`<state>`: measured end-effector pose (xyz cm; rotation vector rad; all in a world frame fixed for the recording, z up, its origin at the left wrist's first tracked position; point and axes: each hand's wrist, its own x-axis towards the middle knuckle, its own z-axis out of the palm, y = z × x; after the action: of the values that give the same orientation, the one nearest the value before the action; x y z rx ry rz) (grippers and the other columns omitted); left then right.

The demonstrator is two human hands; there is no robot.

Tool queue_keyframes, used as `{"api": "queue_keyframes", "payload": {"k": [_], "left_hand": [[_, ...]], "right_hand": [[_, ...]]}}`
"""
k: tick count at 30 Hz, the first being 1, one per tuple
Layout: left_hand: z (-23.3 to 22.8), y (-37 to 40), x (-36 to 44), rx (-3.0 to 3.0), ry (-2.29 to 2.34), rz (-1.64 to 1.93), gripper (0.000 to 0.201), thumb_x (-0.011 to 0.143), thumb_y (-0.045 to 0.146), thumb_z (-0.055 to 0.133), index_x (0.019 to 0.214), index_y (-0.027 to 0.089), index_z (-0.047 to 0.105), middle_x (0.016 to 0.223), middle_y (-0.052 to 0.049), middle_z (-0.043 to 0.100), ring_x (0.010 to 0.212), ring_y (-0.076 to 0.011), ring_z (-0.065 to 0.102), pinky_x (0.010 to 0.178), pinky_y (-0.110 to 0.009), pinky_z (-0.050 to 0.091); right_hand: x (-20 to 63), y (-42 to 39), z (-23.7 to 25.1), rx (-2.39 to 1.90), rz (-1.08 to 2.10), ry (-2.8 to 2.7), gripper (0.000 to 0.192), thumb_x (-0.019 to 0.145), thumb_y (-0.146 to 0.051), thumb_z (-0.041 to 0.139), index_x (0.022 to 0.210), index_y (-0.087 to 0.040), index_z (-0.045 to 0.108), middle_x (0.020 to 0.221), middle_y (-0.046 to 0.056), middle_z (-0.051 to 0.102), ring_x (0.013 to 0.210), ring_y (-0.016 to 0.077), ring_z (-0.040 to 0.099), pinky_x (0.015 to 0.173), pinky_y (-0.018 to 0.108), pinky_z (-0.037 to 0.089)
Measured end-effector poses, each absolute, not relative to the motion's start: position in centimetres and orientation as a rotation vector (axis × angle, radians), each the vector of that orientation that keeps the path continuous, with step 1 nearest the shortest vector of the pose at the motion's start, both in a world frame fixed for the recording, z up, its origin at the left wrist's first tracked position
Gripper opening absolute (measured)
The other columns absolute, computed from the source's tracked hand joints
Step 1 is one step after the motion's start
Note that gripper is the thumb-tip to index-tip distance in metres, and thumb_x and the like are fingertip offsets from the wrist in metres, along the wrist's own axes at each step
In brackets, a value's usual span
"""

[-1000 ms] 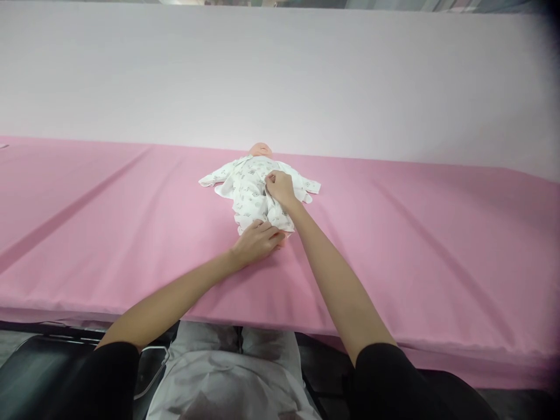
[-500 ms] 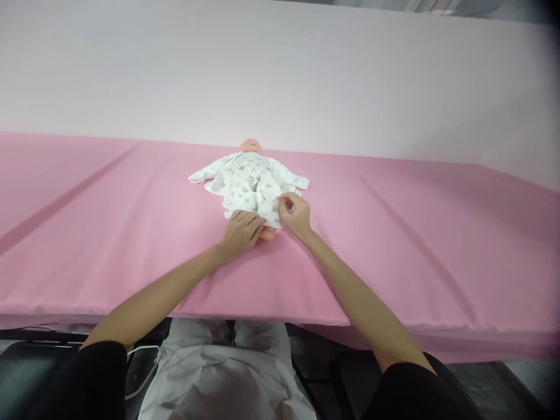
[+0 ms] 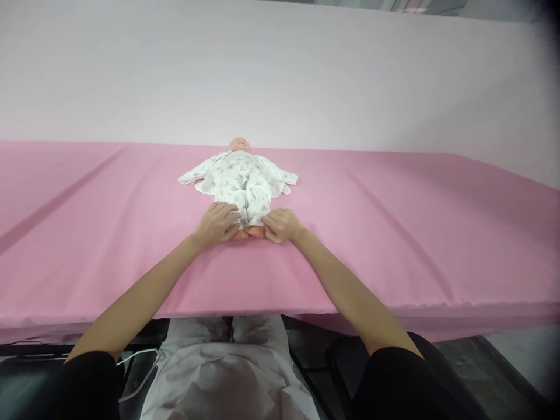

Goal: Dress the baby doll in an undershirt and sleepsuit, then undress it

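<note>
A baby doll [image 3: 240, 144] lies on its back on the pink-covered table, its head away from me and its feet toward me. It wears a white printed top [image 3: 238, 166] with the sleeves spread out and matching white pants [image 3: 258, 195]. My left hand [image 3: 217, 223] is closed at the hem of one pant leg, beside a bare foot. On the other leg, my right hand [image 3: 282, 225] pinches the hem near the other foot. Both doll feet [image 3: 255, 232] stick out between my hands.
The pink tablecloth [image 3: 371, 245] has several fold lines and its front edge hangs just before my lap. A white wall [image 3: 280, 76] rises behind the table. Dark chairs [image 3: 345, 367] and a white cable [image 3: 142, 379] are below the edge.
My right hand has moved down from the side of the pant leg to its hem. My left hand has shifted left to the other hem, uncovering both feet.
</note>
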<state>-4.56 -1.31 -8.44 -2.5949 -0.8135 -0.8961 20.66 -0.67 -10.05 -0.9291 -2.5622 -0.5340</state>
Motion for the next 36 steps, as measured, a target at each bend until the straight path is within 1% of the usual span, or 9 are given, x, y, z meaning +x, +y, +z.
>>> {"api": "queue_keyframes", "payload": {"k": [6, 11, 13, 16, 18, 20, 26, 32, 36], "left_hand": [[-8.7, -1.2, -4.8, -2.544, -0.717, -0.84, 0.023, 0.091, 0.027, 0.042, 0.086, 0.02, 0.063, 0.092, -0.008, 0.063, 0.083, -0.0189, 0.052, 0.077, -0.035, 0.039], [-8.2, -1.4, -4.3, -2.469, -0.946, -1.117, 0.024, 0.092, 0.03, 0.042, 0.099, 0.019, 0.063, 0.098, -0.009, 0.063, 0.089, -0.0188, 0.055, 0.081, -0.035, 0.042], [-7.6, -0.5, -3.9, -2.425, -1.085, -1.206, 0.027, 0.092, 0.03, 0.041, 0.106, 0.018, 0.061, 0.107, -0.009, 0.062, 0.099, -0.0199, 0.055, 0.088, -0.036, 0.041], [-6.6, 2.1, -3.1, -2.434, -1.253, -1.198, 0.031, 0.091, 0.03, 0.041, 0.113, 0.019, 0.06, 0.122, -0.009, 0.059, 0.114, -0.0221, 0.051, 0.099, -0.038, 0.038], [-6.3, 4.2, -2.4, -2.484, -1.36, -1.139, 0.032, 0.09, 0.03, 0.044, 0.115, 0.019, 0.06, 0.132, -0.009, 0.054, 0.123, -0.0238, 0.047, 0.105, -0.041, 0.034], [-6.5, 5.9, -1.8, -2.553, -1.452, -1.064, 0.034, 0.088, 0.031, 0.046, 0.118, 0.019, 0.06, 0.139, -0.01, 0.048, 0.129, -0.0257, 0.041, 0.108, -0.045, 0.031], [-7.0, 7.8, -1.7, -2.761, -1.549, -0.866, 0.048, 0.08, 0.043, 0.059, 0.126, 0.026, 0.056, 0.151, -0.008, 0.031, 0.14, -0.0342, 0.021, 0.11, -0.056, 0.021], [-6.4, 10.4, -3.9, -2.466, -1.784, -1.359, 0.037, 0.084, 0.033, 0.049, 0.117, 0.02, 0.06, 0.13, -0.008, 0.055, 0.124, -0.0222, 0.046, 0.108, -0.039, 0.032], [-7.7, 12.8, -5.7, -2.116, -2.254, -1.394, 0.044, 0.086, 0.035, 0.041, 0.124, 0.016, 0.053, 0.134, -0.012, 0.052, 0.126, -0.0259, 0.044, 0.105, -0.04, 0.034]], "right_hand": [[20.7, -0.4, -10.7, -0.999, -0.554, -2.572, 0.015, 0.068, -0.026, 0.044, 0.055, -0.02, 0.051, 0.053, 0.003, 0.048, 0.051, 0.0153, 0.037, 0.052, 0.03, 0.026], [20.8, -0.2, -10.6, -1.185, -0.459, -2.233, 0.019, 0.069, -0.019, 0.038, 0.055, -0.021, 0.05, 0.052, 0.004, 0.048, 0.053, 0.0169, 0.042, 0.055, 0.03, 0.033], [20.4, 0.6, -9.6, -1.257, -0.412, -1.967, 0.025, 0.075, -0.017, 0.034, 0.062, -0.02, 0.055, 0.061, 0.006, 0.056, 0.061, 0.0183, 0.05, 0.061, 0.03, 0.039], [19.1, 3.0, -7.6, -1.28, -0.353, -1.792, 0.03, 0.084, -0.02, 0.034, 0.091, -0.016, 0.063, 0.093, 0.01, 0.065, 0.09, 0.0208, 0.057, 0.082, 0.032, 0.043], [17.9, 5.0, -6.4, -1.327, -0.311, -1.824, 0.034, 0.086, -0.023, 0.038, 0.11, -0.015, 0.061, 0.115, 0.011, 0.062, 0.111, 0.022, 0.052, 0.096, 0.035, 0.039], [16.8, 6.5, -5.8, -1.388, -0.212, -1.945, 0.035, 0.086, -0.022, 0.042, 0.115, -0.015, 0.06, 0.124, 0.01, 0.058, 0.119, 0.022, 0.048, 0.101, 0.036, 0.036], [15.6, 7.3, -6.0, -1.353, -0.029, -2.29, 0.027, 0.086, -0.021, 0.048, 0.102, -0.017, 0.069, 0.127, 0.008, 0.058, 0.126, 0.0239, 0.044, 0.108, 0.041, 0.029], [18.4, 8.9, -5.8, -1.427, 0.249, -1.76, 0.03, 0.087, -0.024, 0.042, 0.102, -0.017, 0.067, 0.114, 0.005, 0.066, 0.109, 0.0184, 0.057, 0.098, 0.032, 0.04], [21.6, 11.4, -7.0, -1.796, 0.237, -1.44, 0.032, 0.081, -0.023, 0.046, 0.107, -0.014, 0.063, 0.116, 0.01, 0.063, 0.109, 0.0217, 0.055, 0.094, 0.033, 0.04]]}}
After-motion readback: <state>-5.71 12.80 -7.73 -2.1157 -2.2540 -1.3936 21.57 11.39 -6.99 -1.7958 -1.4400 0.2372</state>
